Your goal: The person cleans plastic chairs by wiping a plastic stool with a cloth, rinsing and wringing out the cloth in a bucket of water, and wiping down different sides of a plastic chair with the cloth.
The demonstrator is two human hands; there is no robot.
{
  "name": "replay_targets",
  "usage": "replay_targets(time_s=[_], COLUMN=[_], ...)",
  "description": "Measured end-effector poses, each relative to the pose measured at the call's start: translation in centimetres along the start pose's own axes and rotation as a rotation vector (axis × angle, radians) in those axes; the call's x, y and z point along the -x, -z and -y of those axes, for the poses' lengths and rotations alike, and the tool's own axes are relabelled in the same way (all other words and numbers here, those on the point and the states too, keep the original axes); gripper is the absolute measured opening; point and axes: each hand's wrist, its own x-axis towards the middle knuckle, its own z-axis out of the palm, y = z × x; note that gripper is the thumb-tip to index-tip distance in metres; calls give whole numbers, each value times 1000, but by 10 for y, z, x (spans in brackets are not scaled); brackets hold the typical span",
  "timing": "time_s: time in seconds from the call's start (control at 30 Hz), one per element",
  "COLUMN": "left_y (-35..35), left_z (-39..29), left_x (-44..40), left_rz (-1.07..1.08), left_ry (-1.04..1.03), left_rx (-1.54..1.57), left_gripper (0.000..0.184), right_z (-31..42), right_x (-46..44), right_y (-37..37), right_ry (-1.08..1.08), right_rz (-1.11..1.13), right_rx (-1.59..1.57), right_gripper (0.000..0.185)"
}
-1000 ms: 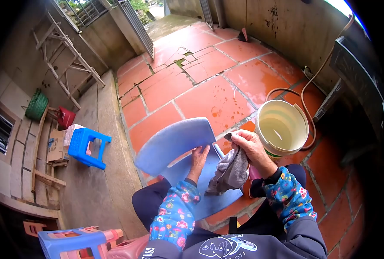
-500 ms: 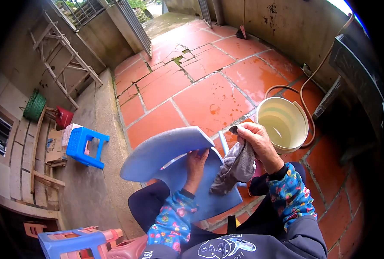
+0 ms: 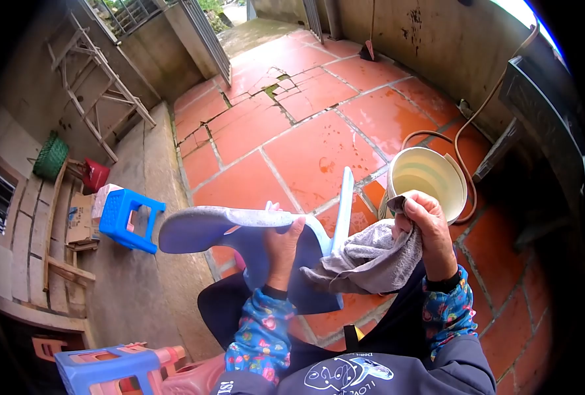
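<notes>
A light blue plastic chair [image 3: 197, 229] is tipped on its side above my lap, with one leg pointing up and away. My left hand [image 3: 284, 249] grips it at the opening in its backrest, fingers wrapped over the edge. In my right hand [image 3: 432, 227] is a grey cloth [image 3: 381, 258], pinched at its upper end. The cloth hangs down and spreads left against the chair near the base of the leg. Just beyond my right hand stands a pale bucket [image 3: 460, 176] with water in it.
A brown hose [image 3: 460, 141] curls behind the bucket. To the left stand a bright blue stool [image 3: 124, 216], a green basket [image 3: 51, 157] and a wooden ladder [image 3: 101, 79]. Stacked stools [image 3: 105, 372] are at the lower left. Red tiles [image 3: 312, 155] are wet in patches.
The chair has turned so its backrest is more edge-on and a leg shows fully. My right hand has moved right and slightly down, and the cloth is spread wider against the chair.
</notes>
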Motion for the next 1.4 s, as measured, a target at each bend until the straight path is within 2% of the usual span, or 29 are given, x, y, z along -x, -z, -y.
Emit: replay_targets(time_s=[0.17,0.2,0.3,0.37,0.5,0.63,0.67,0.73,0.77,0.83,0.87,0.9,0.97,1.07,1.17,1.27,1.37,1.4], left_y=[0,5,13,15,26,47,52,64,68,73,70,69,74,67,70,72,70,67], left_z=[-27,-29,-39,-30,-12,17,19,9,18,19,-1,-20,-4,-3,2,3,-11,-13], left_x=[-2,-7,-11,-10,-15,-20,-22,-20,-24,-27,-26,-25,-26,-22,-20,-14,-7,-6], left_rz=[-91,-65,-73,-134,-53,-5,12,42,38,47,52,49,143,141,140,135,168,154], left_ry=[78,62,99,36,77,72,100,159,70,68,138,222,157,167,61,65,128,45], left_rx=[6,19,-29,-18,-25,-69,44,273,102,112,193,269,170,228,105,192,236,219], left_gripper=[51,39,31,28,23,18,18,19,22,23,20,18,23,23,20,17,17,20], right_z=[52,62,89,93,65,2,-7,-35,-45,-72,-80,-85,-86,-91,-102,-112,-116,-115], right_x=[37,43,58,53,10,-36,-38,-48,-49,-55,-56,-54,-48,-40,-36,-32,-30,-31], right_y=[-21,-23,-34,-39,-35,-32,-39,-42,-46,-43,-46,-49,-66,-80,-83,-83,-91,-98], right_ry=[75,86,103,102,25,-31,-150,-131,-137,-105,-101,-99,-123,-121,-128,-33,-70,-160], right_rz=[17,27,77,93,145,280,221,280,291,368,406,422,449,592,618,724,866,919], right_rx=[114,161,329,407,577,552,601,659,699,748,778,816,842,879,1058,1173,1289,1334], right_gripper=[19,20,24,23,25,19,19,25,31,33,32,30,28,25,24,23,23,22])
